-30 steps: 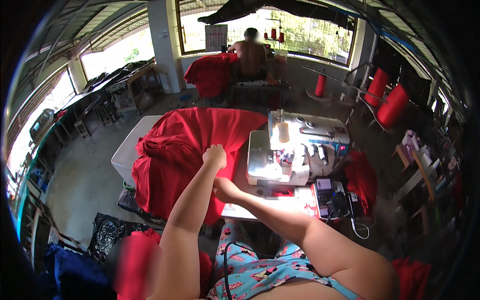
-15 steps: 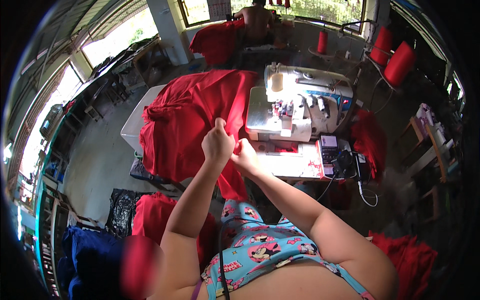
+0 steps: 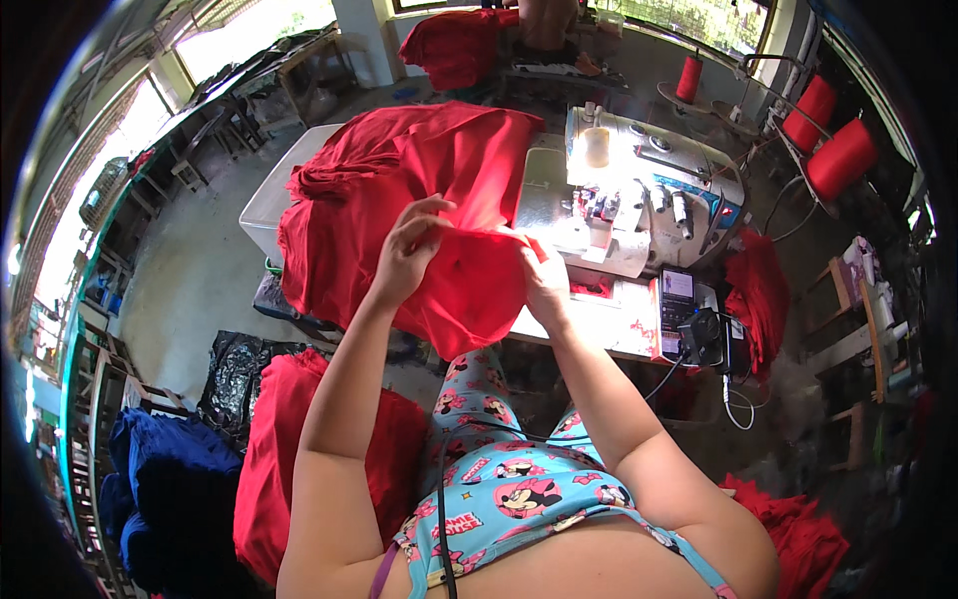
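Observation:
A panel of red cloth hangs between my two hands, its upper edge drawn across from one to the other. My left hand grips that edge at its left end, the forefinger partly stretched out. At the other end, my right hand pinches the cloth between thumb and fingers. Behind them a large heap of red fabric spreads over a white bin. Just right of the heap stands a sewing machine with its lamp lit; my right hand is close to its table's front edge.
Red thread cones stand on a rack at the right. A dark box with cables sits on the machine table. Red cloth and blue cloth lie piled at my left. Another person sits at the far side.
My hands have moved apart from being close together, spreading the red cloth between them. The view has shifted, so the machine appears further right.

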{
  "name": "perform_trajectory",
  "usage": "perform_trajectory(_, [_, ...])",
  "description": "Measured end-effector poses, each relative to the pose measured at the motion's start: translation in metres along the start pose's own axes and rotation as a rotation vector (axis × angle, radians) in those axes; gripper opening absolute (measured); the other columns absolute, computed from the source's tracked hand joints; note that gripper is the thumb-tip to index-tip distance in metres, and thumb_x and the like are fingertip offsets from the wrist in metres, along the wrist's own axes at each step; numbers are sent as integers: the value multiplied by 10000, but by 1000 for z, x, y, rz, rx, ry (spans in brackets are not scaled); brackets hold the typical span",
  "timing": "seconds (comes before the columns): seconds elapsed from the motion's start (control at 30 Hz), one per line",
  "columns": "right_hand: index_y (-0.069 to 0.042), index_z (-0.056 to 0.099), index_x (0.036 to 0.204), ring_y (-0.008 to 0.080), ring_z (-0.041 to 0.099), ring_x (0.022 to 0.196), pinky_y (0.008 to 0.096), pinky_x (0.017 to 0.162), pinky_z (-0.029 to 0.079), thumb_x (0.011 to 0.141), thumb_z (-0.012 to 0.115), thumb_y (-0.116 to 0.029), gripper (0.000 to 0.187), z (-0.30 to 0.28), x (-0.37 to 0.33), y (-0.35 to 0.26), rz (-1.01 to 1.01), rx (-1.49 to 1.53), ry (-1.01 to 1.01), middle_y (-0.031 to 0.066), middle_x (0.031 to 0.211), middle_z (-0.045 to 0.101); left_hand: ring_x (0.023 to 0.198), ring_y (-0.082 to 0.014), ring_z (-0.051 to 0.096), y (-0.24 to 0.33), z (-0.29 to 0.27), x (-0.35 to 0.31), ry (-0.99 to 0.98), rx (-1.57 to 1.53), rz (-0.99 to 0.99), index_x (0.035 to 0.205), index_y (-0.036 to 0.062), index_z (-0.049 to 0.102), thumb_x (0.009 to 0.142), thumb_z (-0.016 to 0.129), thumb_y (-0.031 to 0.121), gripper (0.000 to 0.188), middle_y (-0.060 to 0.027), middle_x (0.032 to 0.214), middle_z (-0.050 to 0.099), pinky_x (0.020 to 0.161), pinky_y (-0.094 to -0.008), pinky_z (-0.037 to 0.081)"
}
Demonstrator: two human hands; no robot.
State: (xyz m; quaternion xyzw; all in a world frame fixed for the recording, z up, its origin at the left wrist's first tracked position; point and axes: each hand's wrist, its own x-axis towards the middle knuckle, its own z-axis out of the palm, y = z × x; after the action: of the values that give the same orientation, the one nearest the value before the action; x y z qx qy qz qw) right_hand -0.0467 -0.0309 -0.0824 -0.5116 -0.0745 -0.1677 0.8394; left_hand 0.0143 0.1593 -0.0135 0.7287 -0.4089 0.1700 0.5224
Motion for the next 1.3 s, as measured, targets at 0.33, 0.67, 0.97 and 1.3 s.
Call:
perform_trajectory(0.33, [-96,586,995,396,615,787,451,697,493,880,560,-172,141,-27,-13,30,-138,-1391,0,214,862,621,738,-403,618,-58,53,-28,-355,745,-384,980,97,540,824,595,208,200,-177,777,633,626,-511,473])
perform_trajectory(0.67, [-53,601,1001,335,622,819,451,732,484,813,520,-150,227,-25,-15,34,-149,-1623,-98,162,883,642,1080,-298,466,-72,56,-44,-289,983,-96,1151,159,532,717,673,191,457,-58,1123,498,873,-480,379])
perform_trajectory(0.97, [-45,679,886,287,620,831,385,762,501,750,667,-73,139,-112,-60,-124,-442,-1217,-161,121,858,646,1308,-361,255,33,26,-33,-457,627,-160,1337,134,409,721,707,214,689,-154,1424,250,1070,-489,211])
perform_trajectory(1.3, [-5,685,799,314,654,718,370,672,507,743,679,-84,97,-308,-86,-275,-126,-1792,306,181,765,652,1249,-310,336,90,6,-38,-488,356,-209,1174,102,557,769,677,221,439,-142,1316,361,1055,-418,267])
